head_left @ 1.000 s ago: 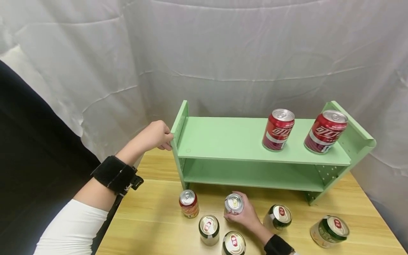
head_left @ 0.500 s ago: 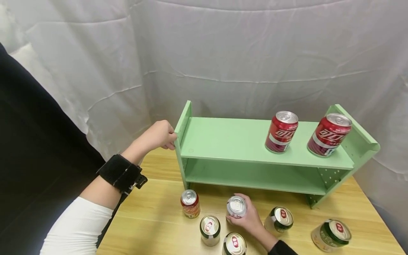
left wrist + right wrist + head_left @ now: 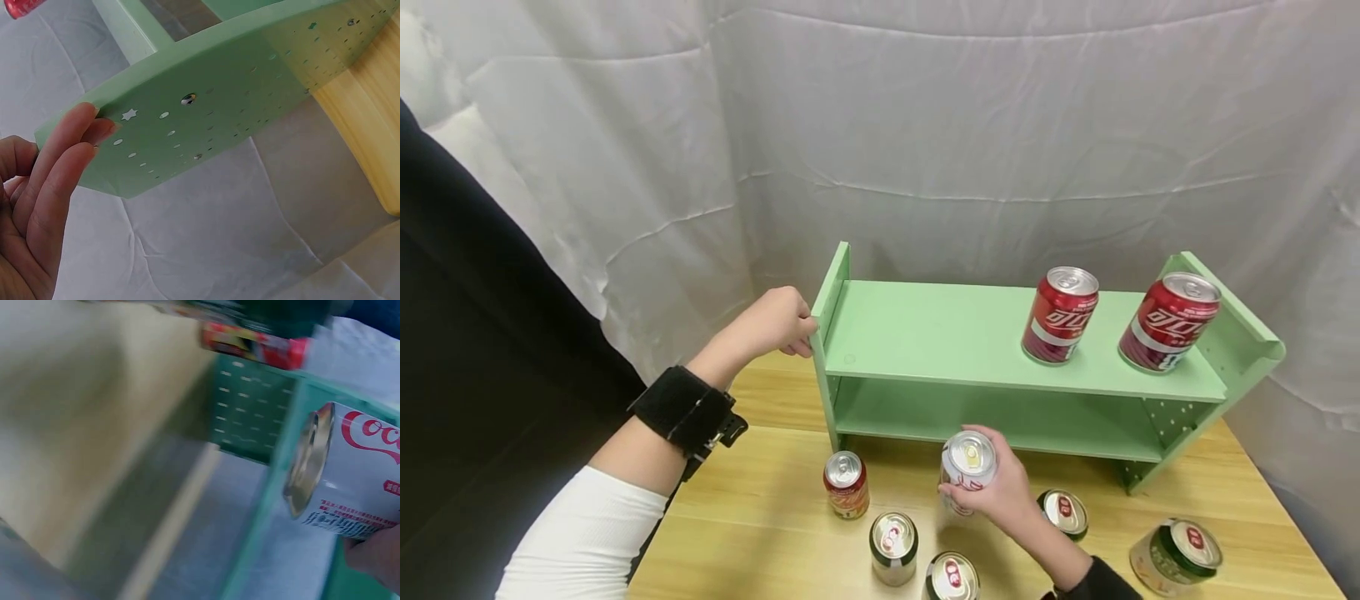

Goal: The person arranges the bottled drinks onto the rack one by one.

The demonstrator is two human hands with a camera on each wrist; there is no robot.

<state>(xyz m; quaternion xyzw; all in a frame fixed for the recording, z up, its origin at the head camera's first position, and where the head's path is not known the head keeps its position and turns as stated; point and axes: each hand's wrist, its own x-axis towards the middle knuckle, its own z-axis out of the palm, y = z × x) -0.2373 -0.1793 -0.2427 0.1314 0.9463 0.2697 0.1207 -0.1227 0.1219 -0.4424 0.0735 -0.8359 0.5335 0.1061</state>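
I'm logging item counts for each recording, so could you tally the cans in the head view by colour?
Red-and-purple cans on the shelf: 2
Red-and-orange can on the table: 1
White can in the right hand: 1
Cans with dark green rims on the table: 4
Total: 8 cans

Head view: right forearm (image 3: pixel 1047 543) hides lower body of dark-rimmed can (image 3: pixel 1064 510); front can (image 3: pixel 952 577) cut by bottom edge. Right wrist: white can (image 3: pixel 359 472) runs off right edge, right grip (image 3: pixel 380 557) mostly out of frame; dark-green shape (image 3: pixel 278 315) along top too blurred to name. Left wrist: left grip (image 3: pixel 47 209) cut at edge.
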